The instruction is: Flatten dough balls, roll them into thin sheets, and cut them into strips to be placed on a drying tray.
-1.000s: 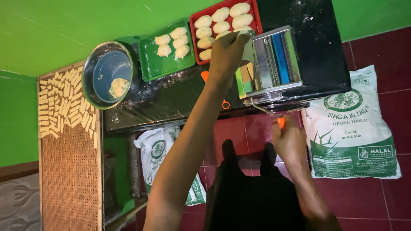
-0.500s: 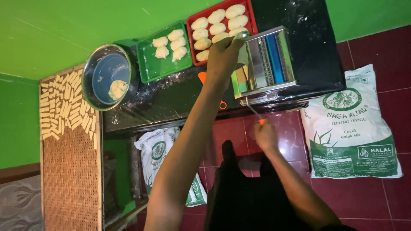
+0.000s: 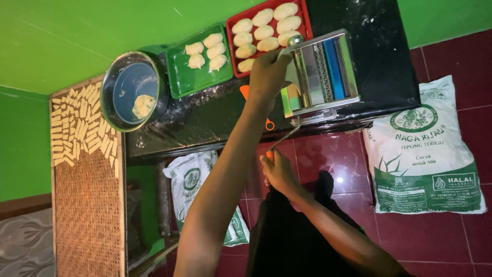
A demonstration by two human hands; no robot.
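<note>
Both hands on the pasta roller at the black table.
Cut dough strips (image 3: 82, 125) on the woven tray, steel bowl (image 3: 130, 92) next; left hand (image 3: 267, 77) presses, seemingly clenched, against the roller machine (image 3: 323, 72); right hand (image 3: 277, 169) grips its crank handle (image 3: 283, 139); flour sack (image 3: 425, 154) on the floor.

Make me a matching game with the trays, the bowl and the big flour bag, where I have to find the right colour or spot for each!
Things:
1. Tray with the most dough pieces
2. Tray with four dough pieces
3. Metal bowl
4. Large flour sack

Matches:
a. Lying on the dark red floor tiles
b. Green
c. Red
d. At the table's end, next to the woven mat

Pairs: 1-c, 2-b, 3-d, 4-a
</note>
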